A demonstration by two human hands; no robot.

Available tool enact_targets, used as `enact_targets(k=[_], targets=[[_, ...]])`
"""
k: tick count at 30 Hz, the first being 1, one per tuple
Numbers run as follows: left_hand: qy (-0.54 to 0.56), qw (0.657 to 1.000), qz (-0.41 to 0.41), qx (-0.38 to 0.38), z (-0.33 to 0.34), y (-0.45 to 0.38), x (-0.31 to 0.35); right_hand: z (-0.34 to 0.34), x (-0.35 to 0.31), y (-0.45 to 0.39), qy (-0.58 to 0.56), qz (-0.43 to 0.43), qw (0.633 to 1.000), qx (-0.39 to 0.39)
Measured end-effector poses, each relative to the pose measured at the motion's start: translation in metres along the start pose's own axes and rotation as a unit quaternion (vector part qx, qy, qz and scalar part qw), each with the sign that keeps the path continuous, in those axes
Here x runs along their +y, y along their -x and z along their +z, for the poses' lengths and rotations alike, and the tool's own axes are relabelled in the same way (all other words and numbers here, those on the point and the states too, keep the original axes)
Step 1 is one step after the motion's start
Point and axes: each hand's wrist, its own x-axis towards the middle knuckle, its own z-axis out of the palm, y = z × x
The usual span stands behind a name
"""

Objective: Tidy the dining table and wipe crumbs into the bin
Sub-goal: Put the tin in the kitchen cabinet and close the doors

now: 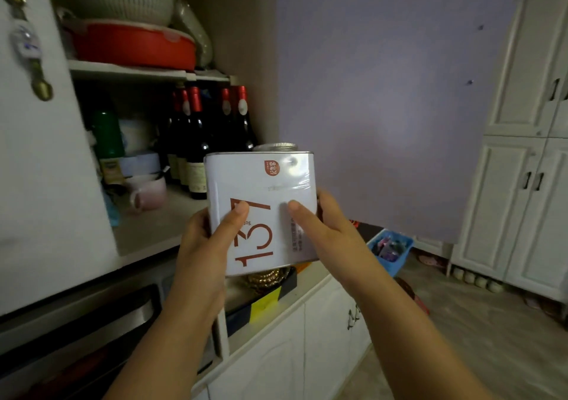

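Note:
A white square tin [261, 190] with a round metal lid and a red "137" printed on its face is held up in front of an open cupboard. My left hand [209, 239] grips its left side, thumb across the front. My right hand [325, 227] grips its right side, thumb also on the front. The tin is upright, tilted slightly, at the level of the lower shelf [153, 230]. No dining table or bin shows in this view.
The cupboard's lower shelf carries several dark wine bottles [212, 141], a green bottle [106, 135] and a pink mug [147, 193]. A red basin [132, 45] under a white colander fills the upper shelf. Open doors stand left [37, 169] and right [384, 107]. A blue basket [393, 252] sits low right.

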Motion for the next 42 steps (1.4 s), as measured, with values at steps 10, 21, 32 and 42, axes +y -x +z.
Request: enact_targets(k=[10,21,32,42], targets=[[-0.066,0.995,0.065,0.036,-0.073,-0.039,0.004,0.089,0.007,-0.039,-0.008,0.011,1.000,-0.019],[-0.244,0.954,0.172,0.036,-0.078,-0.112,0.005,0.110,0.028,-0.106,-0.087,-0.049,0.995,0.029],[-0.246,0.949,0.170,0.098,-0.080,-0.153,-0.018,0.126,0.070,-0.173,-0.139,-0.060,0.987,-0.045],[-0.269,0.941,0.156,0.132,-0.095,-0.165,-0.039,0.154,0.098,-0.200,-0.155,-0.052,0.982,-0.090]])
